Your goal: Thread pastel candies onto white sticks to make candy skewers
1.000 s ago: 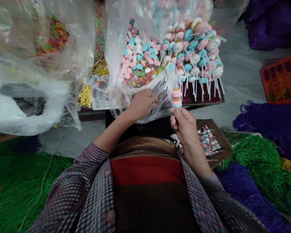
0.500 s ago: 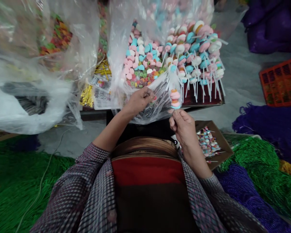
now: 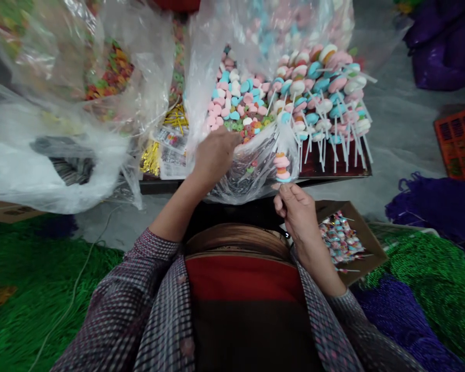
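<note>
The right hand (image 3: 297,211) pinches the skewer (image 3: 282,169), loaded part just above it; best held upright and steady. The left hand (image 3: 216,154) is by the gummy rings (image 3: 248,133); I can't tell whether it grips one. Beyond it, the bag (image 3: 242,188) holds marshmallows (image 3: 232,98) too. Beside the right wrist, a box (image 3: 372,253) holds wrapped sweets (image 3: 341,237).

Candy sticks (image 3: 329,93), right edge of dark-red table (image 3: 312,161): pink, white, blue, orange. Single stick (image 3: 282,167), near edge: pink, orange, blue. Shirt (image 3: 112,289): checked, dark-and-white.
</note>
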Demonstrator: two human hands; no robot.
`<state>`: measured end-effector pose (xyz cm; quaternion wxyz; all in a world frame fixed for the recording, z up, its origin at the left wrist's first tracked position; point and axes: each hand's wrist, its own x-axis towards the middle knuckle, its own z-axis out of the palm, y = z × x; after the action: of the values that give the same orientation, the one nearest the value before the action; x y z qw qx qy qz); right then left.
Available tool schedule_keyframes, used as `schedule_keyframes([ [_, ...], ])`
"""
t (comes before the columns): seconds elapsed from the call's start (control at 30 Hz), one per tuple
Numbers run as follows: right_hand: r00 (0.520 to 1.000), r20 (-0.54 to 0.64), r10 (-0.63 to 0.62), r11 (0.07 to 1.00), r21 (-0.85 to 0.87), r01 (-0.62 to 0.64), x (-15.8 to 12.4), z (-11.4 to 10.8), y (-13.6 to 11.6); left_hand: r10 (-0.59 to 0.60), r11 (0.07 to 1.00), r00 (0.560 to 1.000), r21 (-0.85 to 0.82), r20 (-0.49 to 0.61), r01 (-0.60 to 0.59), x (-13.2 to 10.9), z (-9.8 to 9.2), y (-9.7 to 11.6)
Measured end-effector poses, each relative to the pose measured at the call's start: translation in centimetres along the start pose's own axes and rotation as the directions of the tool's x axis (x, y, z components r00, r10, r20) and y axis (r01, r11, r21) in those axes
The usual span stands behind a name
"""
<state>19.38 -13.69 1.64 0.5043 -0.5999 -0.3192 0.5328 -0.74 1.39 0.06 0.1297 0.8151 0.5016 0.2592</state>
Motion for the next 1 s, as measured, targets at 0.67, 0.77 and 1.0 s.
schedule_keyframes([
  [0.67, 0.978, 0.184, -0.101, 0.946, -0.286, 0.151, 0.9, 1.3, -1.0, -0.097, 0.671, 0.985, -0.721, 0.146, 0.173, 0.2, 0.7, 0.3],
  [0.77, 0.979, 0.173, -0.110, 0.937, -0.309, 0.160, 1.0, 1.5, -1.2, -0.092, 0.664, 0.985, -0.728, 0.148, 0.172, 0.0, 0.9, 0.1],
  [1.0, 0.981, 0.165, -0.100, 0.939, -0.311, 0.148, 0.8, 1.5, -1.3, -0.102, 0.637, 0.986, -0.753, 0.130, 0.166, 0.1, 1.0, -0.1],
])
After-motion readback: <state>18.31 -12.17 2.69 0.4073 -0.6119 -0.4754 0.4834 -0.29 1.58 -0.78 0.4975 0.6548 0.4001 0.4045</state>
